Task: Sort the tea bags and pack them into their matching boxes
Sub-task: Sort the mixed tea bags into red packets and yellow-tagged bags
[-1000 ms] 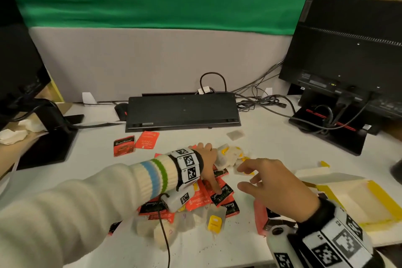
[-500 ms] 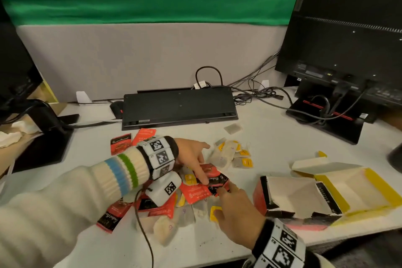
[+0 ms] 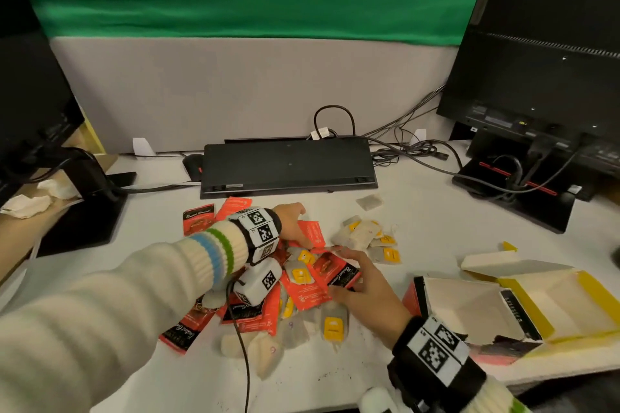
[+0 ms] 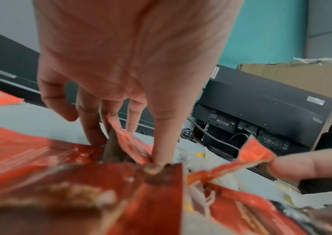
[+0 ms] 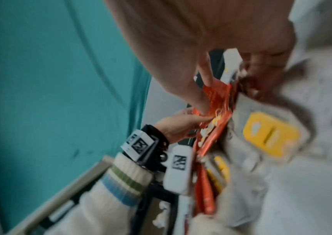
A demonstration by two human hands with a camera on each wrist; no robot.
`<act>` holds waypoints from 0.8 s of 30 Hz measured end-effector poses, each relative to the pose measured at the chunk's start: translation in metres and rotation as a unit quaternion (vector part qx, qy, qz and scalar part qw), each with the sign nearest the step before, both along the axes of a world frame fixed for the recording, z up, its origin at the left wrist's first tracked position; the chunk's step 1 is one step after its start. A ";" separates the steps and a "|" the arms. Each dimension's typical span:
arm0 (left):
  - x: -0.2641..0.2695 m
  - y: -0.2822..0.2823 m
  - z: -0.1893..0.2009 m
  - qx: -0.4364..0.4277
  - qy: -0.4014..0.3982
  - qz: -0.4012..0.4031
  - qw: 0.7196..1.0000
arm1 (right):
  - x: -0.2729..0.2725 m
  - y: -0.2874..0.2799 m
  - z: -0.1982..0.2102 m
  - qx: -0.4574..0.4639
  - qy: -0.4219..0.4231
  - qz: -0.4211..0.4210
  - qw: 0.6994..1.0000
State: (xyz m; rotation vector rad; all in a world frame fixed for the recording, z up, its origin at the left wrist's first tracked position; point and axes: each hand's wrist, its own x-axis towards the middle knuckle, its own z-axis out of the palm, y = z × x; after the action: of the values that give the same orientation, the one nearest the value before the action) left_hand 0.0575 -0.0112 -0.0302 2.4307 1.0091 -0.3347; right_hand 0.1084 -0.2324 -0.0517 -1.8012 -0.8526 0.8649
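Both hands are working in the tea bag pile (image 3: 295, 282) at the near middle of the desk (image 3: 419, 228). The left hand (image 3: 293, 223) is pinching an orange-red sachet (image 3: 310, 232) between thumb and fingers, while the right hand (image 3: 367, 288) is lying with fingers spread over a dark red sachet (image 3: 332, 270). The red box (image 3: 469, 305) and yellow box (image 3: 553, 298) are lying open to the right.

A heap of tea bags (image 3: 295, 292) lies under and between the two hands: flat red-orange sachets with dark printed panels mixed with pale paper bags bearing yellow tags, overlapping at all angles. A smaller cluster of pale, yellow-tagged bags (image 3: 369, 238) sits just beyond the right hand's fingertips. To the right of the right hand, a red-and-black box (image 3: 469, 308) and a yellow box (image 3: 567, 298) lie side by side, flaps open.
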 end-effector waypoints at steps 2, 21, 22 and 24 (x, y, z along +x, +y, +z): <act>0.002 0.001 -0.001 0.018 -0.020 -0.010 1.000 | -0.001 0.003 0.003 0.031 0.096 -0.024 0.995; -0.028 -0.007 0.032 -0.099 -0.051 -0.182 0.977 | 0.001 0.024 -0.002 0.055 0.114 -0.077 0.989; -0.028 -0.008 0.029 -0.103 -0.043 -0.186 0.976 | 0.001 0.024 -0.002 0.043 0.099 -0.074 0.991; -0.028 -0.007 0.027 -0.118 -0.043 -0.184 0.975 | 0.002 0.023 -0.005 0.032 0.076 -0.082 0.993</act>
State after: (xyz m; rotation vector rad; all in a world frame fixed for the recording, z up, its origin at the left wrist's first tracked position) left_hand 0.0291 -0.0183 -0.0031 2.3792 0.4459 -0.4405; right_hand 0.1104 -0.2094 -0.0569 -1.6995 -0.6204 0.8456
